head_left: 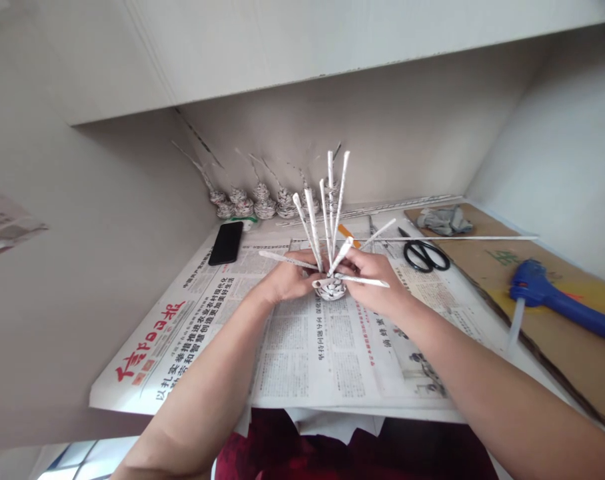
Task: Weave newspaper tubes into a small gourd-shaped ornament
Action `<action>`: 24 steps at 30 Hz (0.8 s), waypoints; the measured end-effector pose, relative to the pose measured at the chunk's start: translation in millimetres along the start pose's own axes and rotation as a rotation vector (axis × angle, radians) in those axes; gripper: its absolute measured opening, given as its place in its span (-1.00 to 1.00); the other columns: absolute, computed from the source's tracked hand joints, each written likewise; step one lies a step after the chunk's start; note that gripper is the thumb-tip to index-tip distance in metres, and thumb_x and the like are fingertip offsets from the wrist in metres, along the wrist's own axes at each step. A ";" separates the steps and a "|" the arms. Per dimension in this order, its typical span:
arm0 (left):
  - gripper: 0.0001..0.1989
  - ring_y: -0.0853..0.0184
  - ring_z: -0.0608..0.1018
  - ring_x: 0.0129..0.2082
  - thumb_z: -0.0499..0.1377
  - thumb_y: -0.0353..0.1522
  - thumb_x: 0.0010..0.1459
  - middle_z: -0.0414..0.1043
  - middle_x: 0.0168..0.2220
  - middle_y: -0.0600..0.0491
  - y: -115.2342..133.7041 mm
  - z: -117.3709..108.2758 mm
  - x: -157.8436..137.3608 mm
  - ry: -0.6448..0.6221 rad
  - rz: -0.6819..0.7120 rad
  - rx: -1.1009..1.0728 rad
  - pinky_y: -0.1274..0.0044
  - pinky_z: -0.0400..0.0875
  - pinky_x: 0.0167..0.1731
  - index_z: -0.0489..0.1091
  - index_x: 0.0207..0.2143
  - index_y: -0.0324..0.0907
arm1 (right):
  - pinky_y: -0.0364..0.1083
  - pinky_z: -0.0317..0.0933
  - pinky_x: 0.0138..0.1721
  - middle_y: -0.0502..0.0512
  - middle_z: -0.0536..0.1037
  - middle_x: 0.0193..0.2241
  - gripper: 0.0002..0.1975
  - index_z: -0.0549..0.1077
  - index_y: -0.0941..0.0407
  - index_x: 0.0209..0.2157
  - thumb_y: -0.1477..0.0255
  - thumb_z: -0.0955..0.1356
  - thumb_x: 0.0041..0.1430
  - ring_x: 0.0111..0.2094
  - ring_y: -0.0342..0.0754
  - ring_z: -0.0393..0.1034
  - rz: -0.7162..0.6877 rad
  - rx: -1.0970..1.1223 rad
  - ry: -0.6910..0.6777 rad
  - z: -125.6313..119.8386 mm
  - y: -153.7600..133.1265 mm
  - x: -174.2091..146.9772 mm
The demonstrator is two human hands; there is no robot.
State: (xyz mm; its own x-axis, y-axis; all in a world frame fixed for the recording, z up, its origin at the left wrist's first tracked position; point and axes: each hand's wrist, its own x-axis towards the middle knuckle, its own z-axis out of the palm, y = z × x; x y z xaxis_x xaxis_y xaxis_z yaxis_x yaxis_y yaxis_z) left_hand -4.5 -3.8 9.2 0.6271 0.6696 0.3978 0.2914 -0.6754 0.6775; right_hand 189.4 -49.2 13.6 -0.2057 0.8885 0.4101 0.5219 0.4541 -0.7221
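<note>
White desk [525, 363], boxed in by panels at back and sides. Newspaper [282, 360] spread over most of it, out to the front edge. Cardboard sheet [475, 263] along the right edge. Row of woven paper pieces [265, 203] at the back edge, toward the back-left corner; several two-lobed, with thin stems.

Work piece: small woven base [332, 291] at mid-desk, over the newspaper (contact uncertain), with paper rods [311, 220] fanning up and outward from it. Left hand [295, 277] curled about its left side; right hand [370, 273] bent in from the right, fingers among the rods near the rim. Fingertips partly hidden; I cannot tell what the right one pinches, if anything.

Step in hand, my reading: weaving or ordering rods round the rim. Next move, I judge, calls for a firm hold on the base and a light bend of a single rod; hard pinching could crease the paper.

Blue glue gun [547, 293] on the cardboard, near the desk's right edge. Crumpled grey cloth [445, 220] at the back-right corner. Black phone [226, 243] toward the back-left corner. Black-handled scissors [426, 252] by the cardboard, right of the hands.

Containers: none I can identify; whether the woven pieces are hollow or hold anything does not show.
</note>
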 end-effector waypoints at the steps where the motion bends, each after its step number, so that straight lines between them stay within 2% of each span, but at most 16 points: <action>1: -0.84 0.30 0.57 -0.28 0.22 -0.44 0.04 0.57 -0.29 -0.02 0.9 -0.1 0.7 -0.010 -0.002 -0.014 0.49 0.46 -0.22 0.54 -0.28 -0.22 | -0.14 0.25 -0.32 -0.02 0.59 -0.40 -0.80 0.49 0.07 -0.32 0.59 0.28 0.08 -0.37 -0.10 0.47 0.007 -0.005 0.001 -0.3 0.1 0.3; 6: -0.81 0.25 0.57 -0.27 0.26 -0.35 0.04 0.56 -0.32 -0.05 3.1 0.4 2.6 -0.026 -0.051 -0.074 0.49 0.46 -0.24 0.54 -0.29 -0.25 | -0.14 0.24 -0.34 -0.03 0.57 -0.43 -0.78 0.48 0.08 -0.36 0.63 0.29 -0.01 -0.39 -0.10 0.44 0.057 0.072 -0.009 0.1 1.5 2.0; 10: -0.75 0.26 0.56 -0.29 0.28 -0.32 0.01 0.56 -0.27 -0.06 -2.4 2.8 1.1 0.004 -0.110 -0.151 0.50 0.46 -0.26 0.53 -0.25 -0.27 | -0.11 0.26 -0.30 -0.03 0.55 -0.45 -0.85 0.48 0.07 -0.38 0.56 0.30 0.03 -0.37 -0.07 0.45 0.107 0.151 0.006 4.9 4.8 2.3; 15: -0.63 0.31 0.55 -0.34 0.32 -0.33 -0.03 0.54 -0.26 -0.03 -10.0 3.8 0.4 0.004 -0.191 -0.233 0.51 0.45 -0.30 0.46 -0.13 -0.27 | -0.13 0.25 -0.35 -0.04 0.54 -0.45 -0.92 0.44 0.08 -0.37 0.49 0.30 0.08 -0.41 -0.11 0.42 0.069 0.226 -0.013 10.3 9.1 0.7; 19: -0.66 0.29 0.56 -0.28 0.30 -0.37 -0.01 0.54 -0.24 -0.04 -9.8 3.6 1.0 0.001 -0.189 -0.220 0.50 0.45 -0.23 0.46 -0.14 -0.28 | -0.16 0.23 -0.40 -0.05 0.53 -0.47 -0.97 0.39 0.09 -0.39 0.48 0.31 0.06 -0.43 -0.11 0.43 0.092 0.318 -0.022 10.8 9.0 0.4; 24: -0.70 0.32 0.56 -0.34 0.31 -0.38 -0.04 0.56 -0.29 -0.02 -9.3 5.8 0.6 0.038 -0.188 -0.256 0.54 0.44 -0.30 0.51 -0.20 -0.29 | -0.15 0.25 -0.35 -0.05 0.57 -0.43 -0.84 0.35 0.07 -0.29 0.52 0.32 0.03 -0.40 -0.11 0.47 0.110 0.345 -0.043 7.4 5.9 0.2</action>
State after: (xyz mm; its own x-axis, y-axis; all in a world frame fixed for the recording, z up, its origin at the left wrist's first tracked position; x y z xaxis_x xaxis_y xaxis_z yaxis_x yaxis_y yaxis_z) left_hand -2.7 1.2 -0.5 0.5504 0.7898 0.2708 0.2055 -0.4425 0.8729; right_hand 186.3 -45.9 5.3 -0.2027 0.9318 0.3010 0.2347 0.3446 -0.9089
